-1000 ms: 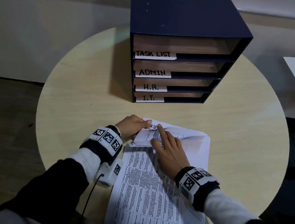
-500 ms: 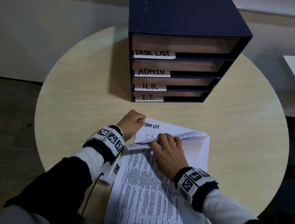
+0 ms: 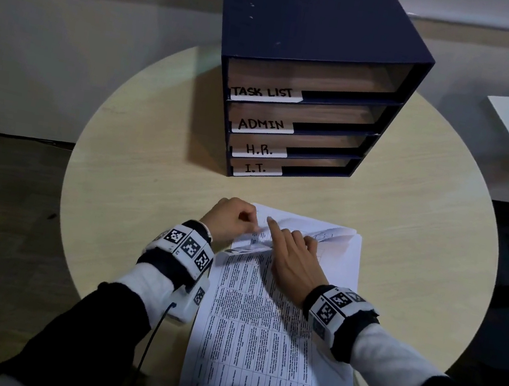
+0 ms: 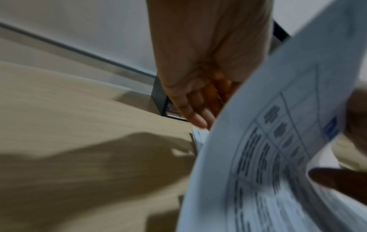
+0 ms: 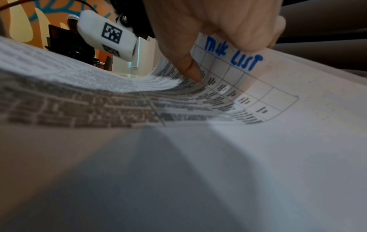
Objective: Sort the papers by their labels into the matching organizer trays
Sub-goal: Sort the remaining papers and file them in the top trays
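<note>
Left hand: left hand (image 3: 231, 219) sits at the far left corner of the white printed paper stack (image 3: 260, 332). Its curled fingers pinch the lifted top sheet (image 3: 253, 240) there.
Papers: the stack lies flat on the round pale wood table (image 3: 134, 179), close to the person. Its long side runs away from the person, toward the trays.
Right hand: right hand (image 3: 294, 260) rests on the stack beside the left hand. Its fingers are loose and mostly straight, one fingertip (image 3: 270, 219) pointing at the far edge.
Label: the right wrist view shows blue letters, "LIST" (image 5: 246, 60), on the bent sheet.
Trays: the dark blue four-tray organizer (image 3: 303, 76) stands farther back, past both hands. The top tray reads "TASK LIST" (image 3: 263, 93), so that sheet likely goes forward and up.
Hard to see: the left wrist view is blurry. The stack's near edge is cut off. Lower sheets' labels are hidden.
</note>
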{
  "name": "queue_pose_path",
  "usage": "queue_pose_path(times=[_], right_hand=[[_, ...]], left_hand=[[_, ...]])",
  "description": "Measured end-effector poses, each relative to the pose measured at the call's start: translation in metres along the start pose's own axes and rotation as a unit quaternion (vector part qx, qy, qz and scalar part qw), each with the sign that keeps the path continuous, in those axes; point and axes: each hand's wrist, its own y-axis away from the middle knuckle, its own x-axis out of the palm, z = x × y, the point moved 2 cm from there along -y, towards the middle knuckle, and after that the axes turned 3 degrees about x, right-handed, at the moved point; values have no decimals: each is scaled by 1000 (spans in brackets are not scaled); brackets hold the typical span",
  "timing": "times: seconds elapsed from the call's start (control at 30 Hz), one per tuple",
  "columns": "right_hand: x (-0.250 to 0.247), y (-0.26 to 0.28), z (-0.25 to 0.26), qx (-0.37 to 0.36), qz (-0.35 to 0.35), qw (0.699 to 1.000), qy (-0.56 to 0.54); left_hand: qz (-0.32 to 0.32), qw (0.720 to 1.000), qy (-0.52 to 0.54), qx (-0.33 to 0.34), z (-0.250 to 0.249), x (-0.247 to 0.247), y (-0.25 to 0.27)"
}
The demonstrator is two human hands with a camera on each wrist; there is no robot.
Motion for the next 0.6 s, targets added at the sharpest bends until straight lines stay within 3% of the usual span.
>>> queue_pose_path(times=[0.1,0.27,0.37,0.4,0.5,0.6], right_hand=[[3,-1,1,3,-15,1000,8],[6,3,2,-11,-35,999,26],[4,6,2,-12,-46,998,51],[4,7,3,-11,-46,997,56],[3,11,5,-30,-31,997,57],[-1,13,5,-50,-4,998,35]], left_hand=[[107,994,26,-10,0,-6,0],[152,987,29,-31,3,-10,-4],[90,975,189,-76,9,-2,-2],[48,978,187,-80,11,1,-4],[-58,994,47,-73,17,4,-15],[-24,996,-68,-57,19,6,-21]])
